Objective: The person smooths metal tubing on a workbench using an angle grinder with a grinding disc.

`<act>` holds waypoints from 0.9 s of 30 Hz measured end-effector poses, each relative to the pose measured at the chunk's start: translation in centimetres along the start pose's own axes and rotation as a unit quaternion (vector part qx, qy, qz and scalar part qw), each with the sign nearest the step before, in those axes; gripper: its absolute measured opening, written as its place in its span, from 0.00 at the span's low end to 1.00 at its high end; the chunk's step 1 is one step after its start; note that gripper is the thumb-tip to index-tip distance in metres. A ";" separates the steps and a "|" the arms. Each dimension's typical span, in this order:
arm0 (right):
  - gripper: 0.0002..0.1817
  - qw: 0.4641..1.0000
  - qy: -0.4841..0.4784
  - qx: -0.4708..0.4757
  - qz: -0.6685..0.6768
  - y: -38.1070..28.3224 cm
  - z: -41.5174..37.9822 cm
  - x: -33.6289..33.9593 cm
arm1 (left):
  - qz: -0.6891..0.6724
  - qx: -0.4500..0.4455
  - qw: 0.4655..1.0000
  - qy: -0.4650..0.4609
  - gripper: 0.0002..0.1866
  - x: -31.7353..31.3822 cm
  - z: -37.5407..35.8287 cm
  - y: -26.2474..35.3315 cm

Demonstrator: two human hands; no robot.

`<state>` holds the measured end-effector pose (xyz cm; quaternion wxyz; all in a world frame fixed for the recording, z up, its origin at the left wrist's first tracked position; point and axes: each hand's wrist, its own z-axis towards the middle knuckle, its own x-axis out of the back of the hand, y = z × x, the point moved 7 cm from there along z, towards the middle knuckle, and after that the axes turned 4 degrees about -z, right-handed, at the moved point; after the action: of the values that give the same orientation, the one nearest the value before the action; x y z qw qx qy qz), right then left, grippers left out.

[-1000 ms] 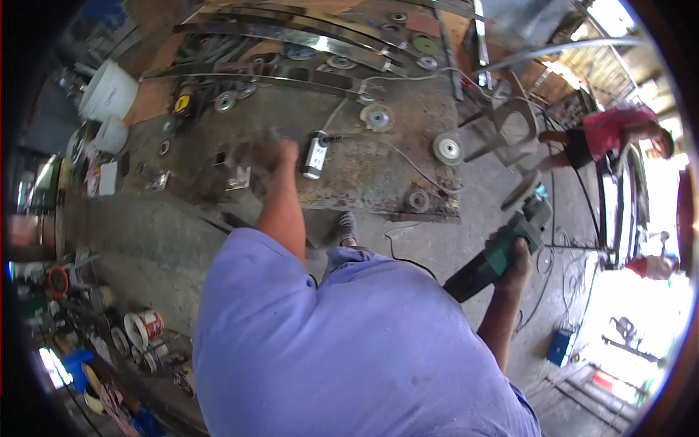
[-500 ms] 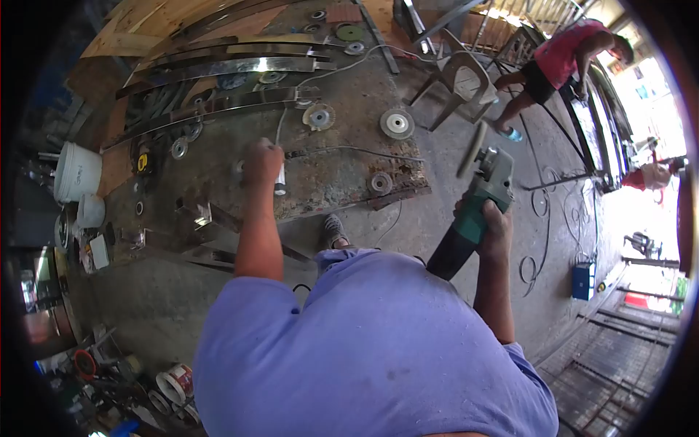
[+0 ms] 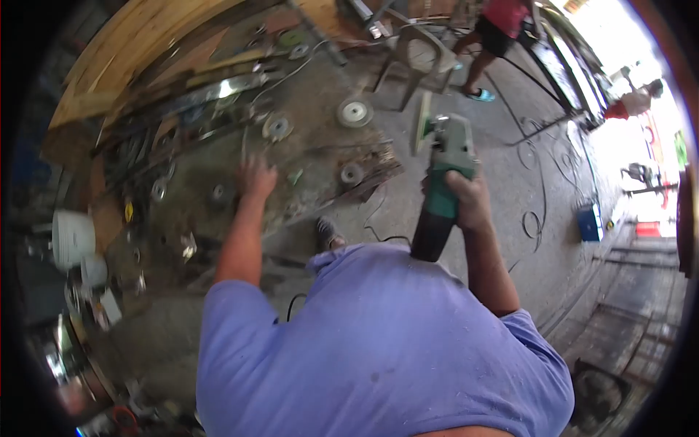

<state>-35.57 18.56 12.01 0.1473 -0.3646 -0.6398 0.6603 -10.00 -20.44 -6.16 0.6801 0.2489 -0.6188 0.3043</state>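
Observation:
My right hand (image 3: pixel 470 200) is wrapped round the body of a green and black angle grinder (image 3: pixel 441 186). The grinder stands upright before my shirt, its thin disc (image 3: pixel 423 122) edge-on at the upper left. Over the worktable (image 3: pixel 313 164) reaches my left hand (image 3: pixel 256 176), its fingers smeared by motion. A pale cord (image 3: pixel 256 95) runs down the table towards that hand. Right of it lie a small light-green piece (image 3: pixel 295 176) and a round disc (image 3: pixel 352 174). Farther back are a flap disc (image 3: pixel 278 127) and a larger wheel (image 3: pixel 354 113).
Metal bars (image 3: pixel 211 93) lie across the back of the table. A plastic chair (image 3: pixel 415 62) stands beyond its corner. Another person (image 3: pixel 495 33) bends over metalwork at upper right. Cables (image 3: pixel 535 218) coil on the floor near a blue box (image 3: pixel 590 223). White buckets (image 3: pixel 73 240) stand at left.
The view has shifted, and the scene sits further left. My left hand no longer shows the white cylindrical cord end that hung below it. The grinder stays in my right hand, more upright.

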 end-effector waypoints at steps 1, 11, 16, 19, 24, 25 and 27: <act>0.46 1.000 0.013 0.005 0.004 0.1 -0.2 -0.1 | 0.016 0.009 0.997 -0.078 0.20 -0.3 -0.6 -0.6; 0.56 0.995 0.055 -0.021 -0.076 -0.6 -1.2 0.6 | 0.028 -0.097 0.995 -0.015 0.16 -1.6 1.8 0.3; 0.56 0.994 0.038 -0.019 -0.098 -0.3 -0.8 0.4 | -0.041 -0.071 0.993 0.083 0.28 -0.8 0.5 3.6; 0.55 0.998 0.026 -0.029 -0.050 -0.6 -1.1 -1.2 | -0.059 -0.010 0.993 0.101 0.31 3.5 -0.2 5.4; 0.54 0.997 0.040 -0.030 -0.065 -0.1 -0.4 -0.9 | -0.091 0.068 0.991 -0.070 0.29 3.7 -4.5 9.1; 0.54 0.996 0.041 -0.032 -0.068 -0.1 -0.2 -0.8 | -0.081 0.094 0.989 -0.084 0.28 2.2 -4.9 8.9; 0.54 0.996 0.041 -0.037 -0.072 0.2 0.3 -0.7 | -0.238 0.105 0.963 -0.071 0.25 -1.3 -4.8 7.4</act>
<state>-35.20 17.86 12.05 0.2070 -0.3498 -0.6818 0.6082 -12.15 -12.03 -8.27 0.6575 0.4804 -0.5524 0.1785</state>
